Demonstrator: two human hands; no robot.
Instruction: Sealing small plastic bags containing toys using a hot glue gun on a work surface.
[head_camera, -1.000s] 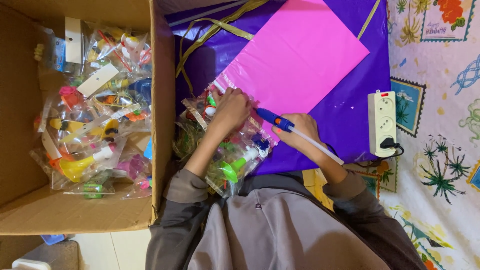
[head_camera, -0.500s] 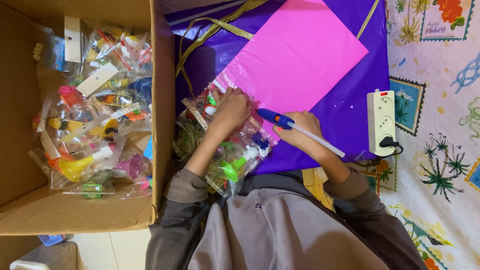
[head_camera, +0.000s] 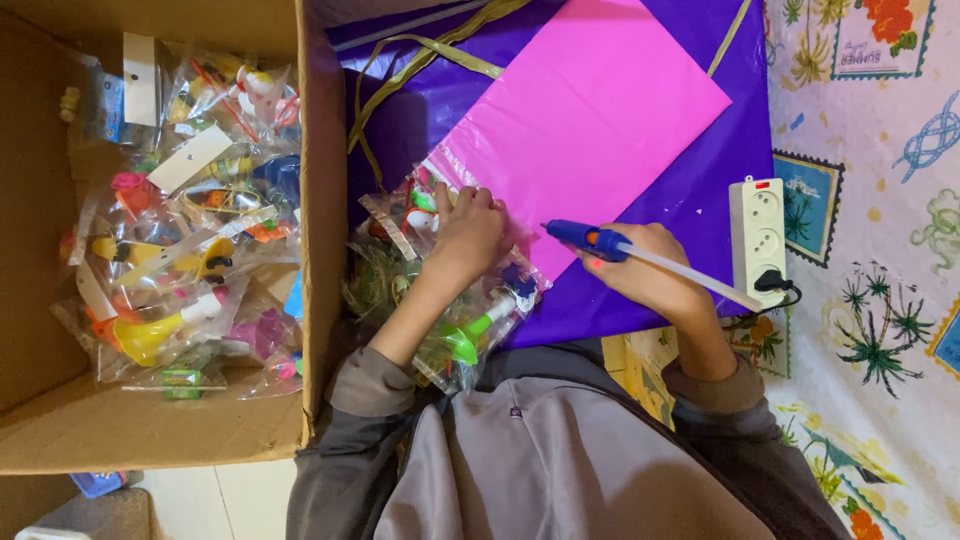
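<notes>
From the head camera, the left hand (head_camera: 468, 228) lies palm down, fingers curled, on a clear toy packet (head_camera: 440, 290) at the lower left corner of a pink sheet (head_camera: 590, 120). The press looks meant to pin packet and corner together so nothing slides. Whether the fingers pinch the plastic or only bear on it, I cannot tell. The forearm runs up from the grey sleeve at a slant, wrist bent slightly inward.

The right hand (head_camera: 645, 270) is closed around a blue glue gun (head_camera: 590, 238), nozzle pointing left toward the pink sheet's lower edge, just beside the left hand. A pale glue stick (head_camera: 700, 278) juts out behind, toward a white power strip (head_camera: 757, 240) sitting on the patterned cloth (head_camera: 880, 300) near the hand, likely so the cord reaches. The right elbow is tucked in, wrist level.

The pink sheet lies on a purple sheet (head_camera: 700, 190), with olive ribbon (head_camera: 430, 50) across its top. At left, an open cardboard box (head_camera: 320, 200) holds many more bagged toys (head_camera: 190, 250), within reach.
</notes>
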